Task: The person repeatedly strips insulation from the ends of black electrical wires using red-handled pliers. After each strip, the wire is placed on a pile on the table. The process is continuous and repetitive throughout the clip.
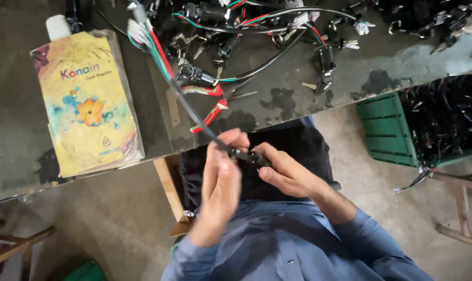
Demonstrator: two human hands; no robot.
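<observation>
A small black plastic switch body (250,157) on the end of a black sheathed cable (194,112) is held between both hands, in front of the blue shirt and just off the near edge of the dark stained worktop (308,99). The left hand (221,179) is closed around the cable and the near end of the part; the right hand (282,171) is pinched on its other end. The cable is stretched up to a fan of red, green and white wires (147,39) over the worktop. Too hard a pull could drag those wires from their white connector, or snag the heap of black key switches and keys (277,36) and sweep some off the edge. A slip of the fingers would likely drop the part to the concrete floor (106,218). The yellow flowered register book (87,101) lies well apart
</observation>
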